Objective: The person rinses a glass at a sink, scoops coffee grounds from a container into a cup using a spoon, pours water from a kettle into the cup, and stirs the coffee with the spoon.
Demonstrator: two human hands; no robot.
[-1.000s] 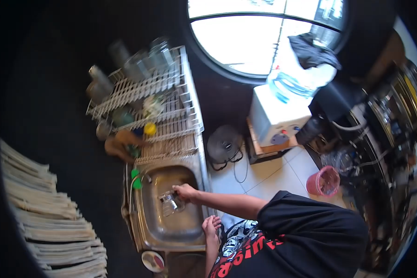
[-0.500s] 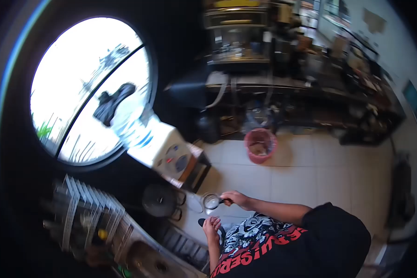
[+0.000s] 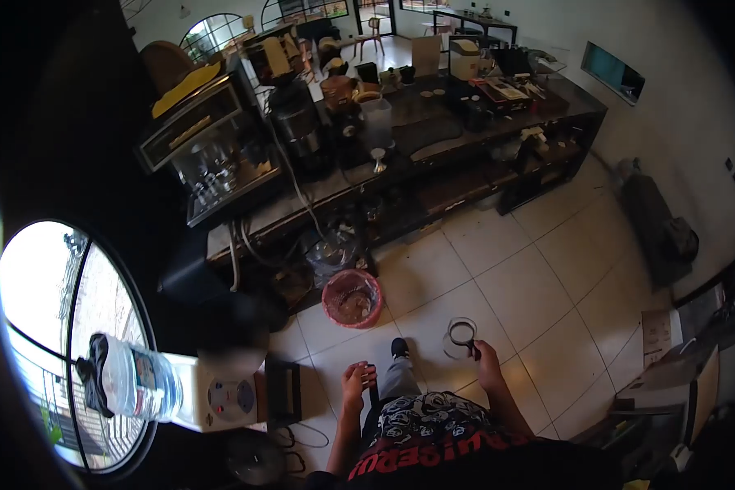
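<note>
My right hand [image 3: 487, 361] is closed around the dark handle of a portafilter [image 3: 468, 344]. Its round metal head points away from me, over the tiled floor, and is slightly blurred. My left hand [image 3: 357, 380] is held in front of my body on the left, fingers loosely bent and apart, with nothing visible in it. A dark shoe [image 3: 399, 348] shows between the two hands.
Ahead stands a long dark counter [image 3: 433, 167] with an espresso machine [image 3: 212, 147] and a grinder [image 3: 298, 122]. A pink bin [image 3: 352, 299] sits on the floor before it. At left is a water dispenser [image 3: 220, 400]; boxes and shelving [image 3: 657, 384] stand at right.
My view has swung right, towards the counter, and the water dispenser has shifted to the lower left. Both hands have moved apart; the right still holds the portafilter.
</note>
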